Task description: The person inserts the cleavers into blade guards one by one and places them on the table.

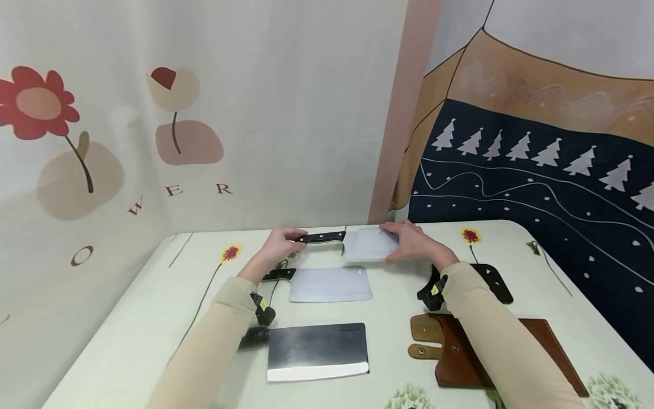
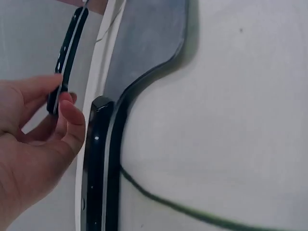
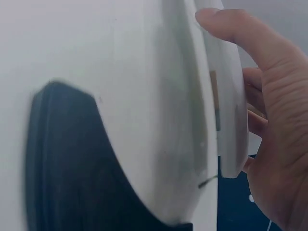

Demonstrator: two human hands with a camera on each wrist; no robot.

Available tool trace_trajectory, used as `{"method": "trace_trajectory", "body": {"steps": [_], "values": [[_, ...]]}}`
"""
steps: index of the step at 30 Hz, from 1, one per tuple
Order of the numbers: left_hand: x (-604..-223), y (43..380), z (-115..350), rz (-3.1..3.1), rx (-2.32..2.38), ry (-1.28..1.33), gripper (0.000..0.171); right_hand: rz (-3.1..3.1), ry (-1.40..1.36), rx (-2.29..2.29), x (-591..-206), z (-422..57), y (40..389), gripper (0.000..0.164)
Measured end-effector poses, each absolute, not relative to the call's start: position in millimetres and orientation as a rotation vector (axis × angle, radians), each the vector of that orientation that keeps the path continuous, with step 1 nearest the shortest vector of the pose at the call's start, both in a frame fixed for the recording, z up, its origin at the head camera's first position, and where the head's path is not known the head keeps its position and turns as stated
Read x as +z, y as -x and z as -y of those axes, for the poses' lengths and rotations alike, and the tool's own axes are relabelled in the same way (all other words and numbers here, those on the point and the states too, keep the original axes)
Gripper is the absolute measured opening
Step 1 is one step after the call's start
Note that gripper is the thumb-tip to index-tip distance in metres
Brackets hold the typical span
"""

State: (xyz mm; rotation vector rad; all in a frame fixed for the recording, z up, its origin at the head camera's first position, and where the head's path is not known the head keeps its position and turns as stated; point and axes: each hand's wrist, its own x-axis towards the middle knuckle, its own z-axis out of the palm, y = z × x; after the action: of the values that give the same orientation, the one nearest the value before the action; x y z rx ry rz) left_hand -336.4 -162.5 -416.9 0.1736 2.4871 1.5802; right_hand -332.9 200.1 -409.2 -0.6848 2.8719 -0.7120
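At the far side of the table, my left hand [image 1: 276,248] pinches the black riveted handle [image 1: 323,237] of a knife between thumb and fingers. A whitish, translucent blade cover [image 1: 370,245] lies over the knife's blade, and my right hand [image 1: 410,241] grips its right end. In the right wrist view the thumb is on one face of the cover [image 3: 231,115], with the other fingers behind it. Just nearer lies a cleaver [image 1: 331,284], its black handle [image 2: 98,159] beside my left hand in the left wrist view. How much blade the cover hides, I cannot tell.
A large dark cleaver [image 1: 317,347] lies at the front, its handle partly behind the left sleeve. Under the right forearm are a brown leather sheath [image 1: 460,363] and a black blade cover [image 1: 493,281]. Printed curtains [image 1: 296,113] hang along the table's back edge.
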Motion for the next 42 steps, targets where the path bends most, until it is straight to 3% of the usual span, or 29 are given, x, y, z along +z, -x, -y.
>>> {"method": "trace_trajectory", "body": {"steps": [10,25,42], "values": [[-423,338,151,-2.474,1.616,-0.034,0.044,-2.828,0.632,-0.647,-414,-195,345,0.095],[-426,337,171,-2.357,1.701,-0.142,0.056,-2.794,0.614,-0.706,-415,-197,348,0.094],[-388,285,216,-2.456,1.645,-0.448,0.053,-2.775,0.733,-0.850,-387,-268,268,0.089]]}}
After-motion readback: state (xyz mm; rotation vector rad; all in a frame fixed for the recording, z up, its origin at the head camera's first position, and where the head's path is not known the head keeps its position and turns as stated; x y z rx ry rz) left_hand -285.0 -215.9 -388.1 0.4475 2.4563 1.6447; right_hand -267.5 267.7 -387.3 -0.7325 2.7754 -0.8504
